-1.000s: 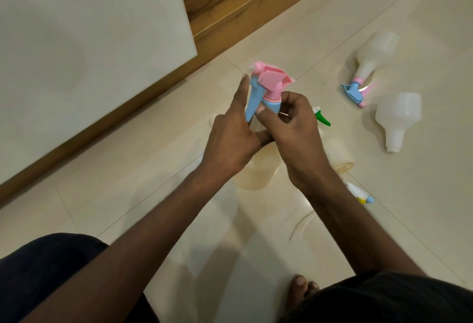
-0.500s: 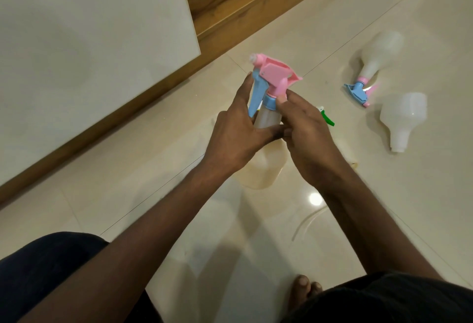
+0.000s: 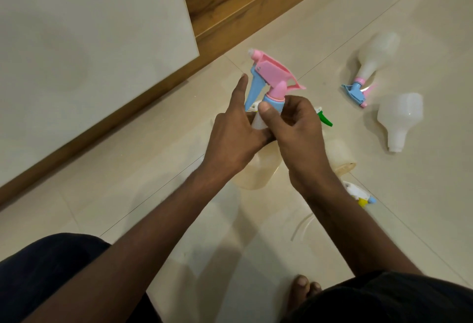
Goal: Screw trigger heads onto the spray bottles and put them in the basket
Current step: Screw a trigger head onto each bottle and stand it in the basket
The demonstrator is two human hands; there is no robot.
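Since half a second ago the right hand (image 3: 294, 133) has rolled round the neck of the bottle, so that its thumb now lies across the front of the light blue collar where its fingertips lay before; the trigger has barely shifted. That pink and light blue plastic trigger head (image 3: 271, 77) stands upright at the centre of the frame on the translucent white plastic spray bottle (image 3: 258, 169), whose body shows below and between the wrists. The right hand is curled and pinching the collar between thumb and bent fingers. The left hand (image 3: 234, 135) is wrapped round the bottle's neck just below, its forefinger stretched straight up beside the blue lever.

On the cream tiled floor (image 3: 153, 156), in the upper right of the frame, lies a second translucent bottle with a pink and blue trigger head already on it (image 3: 371, 64). Just below it lies a bare translucent bottle with an open neck (image 3: 399, 120). A green trigger tip (image 3: 324, 118) pokes out behind the right hand, and a white, yellow and blue trigger head (image 3: 361, 196) lies beside the right forearm. A white panel (image 3: 89, 41) fills the upper left.
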